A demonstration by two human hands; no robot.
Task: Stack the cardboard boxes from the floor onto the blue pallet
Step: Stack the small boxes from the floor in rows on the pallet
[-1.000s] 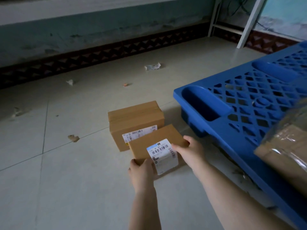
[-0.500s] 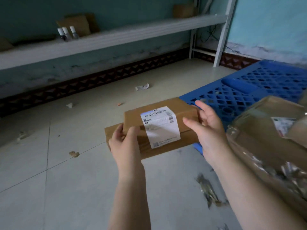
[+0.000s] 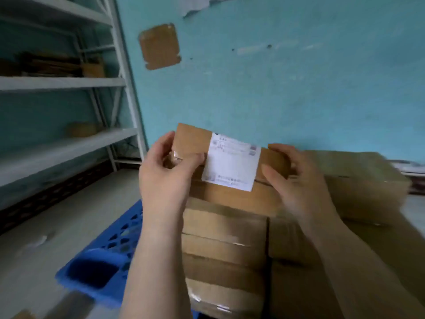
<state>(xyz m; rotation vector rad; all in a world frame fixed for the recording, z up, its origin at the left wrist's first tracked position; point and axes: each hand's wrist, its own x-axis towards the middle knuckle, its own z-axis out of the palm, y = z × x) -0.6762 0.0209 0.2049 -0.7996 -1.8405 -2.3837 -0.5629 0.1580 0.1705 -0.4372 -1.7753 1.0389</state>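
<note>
I hold a small cardboard box (image 3: 193, 141) with a white shipping label, with a second box (image 3: 230, 196) directly beneath it. My left hand (image 3: 165, 178) grips their left end and my right hand (image 3: 294, 183) their right end. They are at the top of a stack of cardboard boxes (image 3: 225, 247) standing on the blue pallet (image 3: 108, 256). I cannot tell whether the held boxes rest on the stack. The picture is blurred by motion.
A larger tape-wrapped box (image 3: 365, 180) lies on the stack at the right. White metal shelving (image 3: 69, 143) with cardboard items stands at the left against the teal wall (image 3: 299, 88). A paper scrap (image 3: 36, 241) lies on the tiled floor at the left.
I have lifted the two boxes off the floor and swung them right and up over the pallet's stack. The view has turned from the floor to the wall.
</note>
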